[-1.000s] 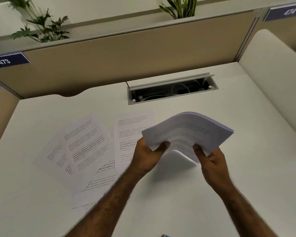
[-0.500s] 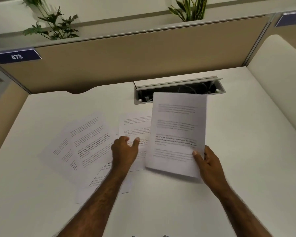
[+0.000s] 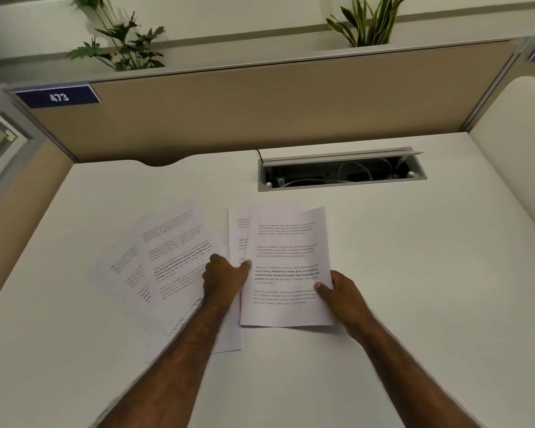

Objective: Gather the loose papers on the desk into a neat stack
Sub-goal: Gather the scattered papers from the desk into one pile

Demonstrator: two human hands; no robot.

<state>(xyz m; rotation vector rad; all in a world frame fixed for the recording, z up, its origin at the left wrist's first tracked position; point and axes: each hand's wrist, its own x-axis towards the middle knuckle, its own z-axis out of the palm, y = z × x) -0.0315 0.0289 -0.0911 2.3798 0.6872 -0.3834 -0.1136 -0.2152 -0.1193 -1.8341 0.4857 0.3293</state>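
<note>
White desk (image 3: 414, 288) is seen from the head cam, closed off at the back by a tan partition (image 3: 260, 103) w/ a blue tag reading 473 (image 3: 57, 96) at upper left. Two plants (image 3: 121, 35) are set on the ledge behind the partition. An open cable tray (image 3: 340, 173) is cut into the desk near the back, w/ white cords visible inside.

Printed papers are spread across the desk centre. A gathered stack (image 3: 286, 267) is laid roughly square to the desk edge, just below the cable tray; its top sheet is covered in paragraphs, one in bold. The stack is gripped at its lower right edge by the right hand (image 3: 343, 296), thumb on top, fingers hidden underneath. One more sheet (image 3: 238, 230) is partly covered by the stack's left side. Further left, loose sheets (image 3: 167, 257) are fanned out at an angle, overlapping each other.

The left hand (image 3: 226, 273) is rested on the loose sheets, fingers curled down, thumb stretched right to touch the stack's left edge. No sheet is seen pinched by it; whether anything is clamped under the fingers can't be told. Both forearms are extended in from the bottom of the view.
</note>
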